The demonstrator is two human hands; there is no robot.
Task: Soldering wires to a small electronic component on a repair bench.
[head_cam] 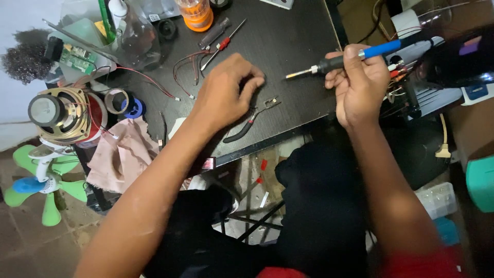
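Head view shows the soldering iron [343,59] gripped in the right hand [360,85], fingers wrapped around its dark grip and blue handle, the metal tip pointing left above the black table [288,36] near its right edge. Left of the iron's tip, the left hand [226,90] rests on the table with its fingers curled and pinched together; whether anything small sits between the fingertips cannot be told. Just below and left of the iron's tip, beside the left hand, lie pliers [249,123] with dark handles, jaws toward a small metal part. Farther left of the iron, beyond the left hand, red and black wires [188,67] trail across the table, with a red-handled screwdriver [222,45] next to them and an orange bottle [196,14] at the far edge. Well to the left of the iron, at the table's left end, sit a round speaker [56,113], a pink cloth [121,154] and a green circuit board [77,59].
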